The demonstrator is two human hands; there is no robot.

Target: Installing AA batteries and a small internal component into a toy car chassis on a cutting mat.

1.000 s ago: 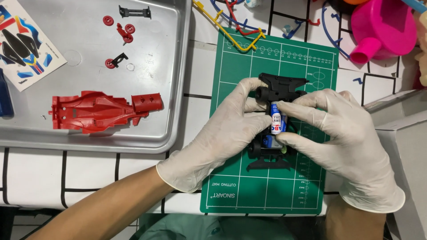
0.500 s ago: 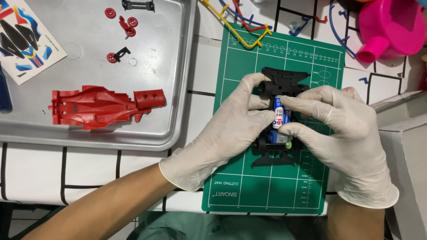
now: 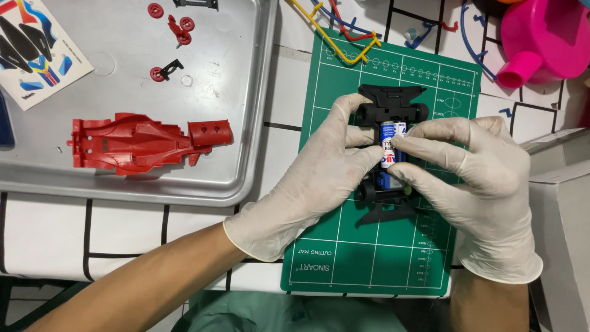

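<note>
Both gloved hands, left hand (image 3: 313,178) & right hand (image 3: 476,184), pinch fingertips shut on the battery (image 3: 388,147) in the black chassis (image 3: 390,154) on the green mat (image 3: 369,258). Risk: uneven push, battery pops out/chassis skids.

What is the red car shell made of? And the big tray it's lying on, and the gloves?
The red car shell looks like moulded plastic, evenly coloured with a soft sheen. The tray looks like metal, probably aluminium: dull silver, scuffed, with a rolled rim. The gloves on the left hand and right hand look like thin latex or similar rubber: whitish and wrinkled.
</note>
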